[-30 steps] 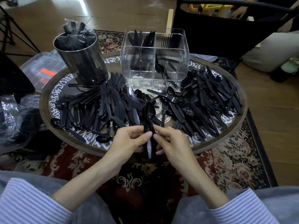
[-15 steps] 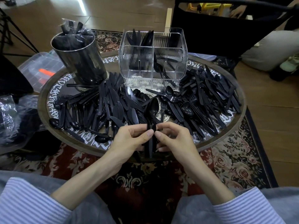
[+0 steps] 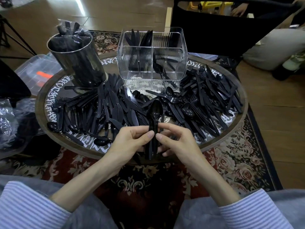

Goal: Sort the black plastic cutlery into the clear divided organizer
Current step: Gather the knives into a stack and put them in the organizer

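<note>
A stack of black plastic spoons (image 3: 154,111) stands upright between my hands at the near rim of the round table. My left hand (image 3: 130,142) grips the handles from the left and my right hand (image 3: 176,142) pinches them from the right. Loose black knives, forks and spoons (image 3: 102,106) cover the tabletop. The clear divided organizer (image 3: 151,58) stands at the back centre; its rear compartments hold knives and its right front one a few spoons.
A shiny metal cylinder (image 3: 77,60) with bagged cutlery stands at the back left. The table's wooden rim (image 3: 237,129) circles the pile. A patterned rug (image 3: 231,162) lies below, a plastic bin (image 3: 39,71) to the left, and a seated person (image 3: 272,50) at the far right.
The spoon stack has risen slightly and stands straighter between my fingers. Both hands stayed at the near rim.
</note>
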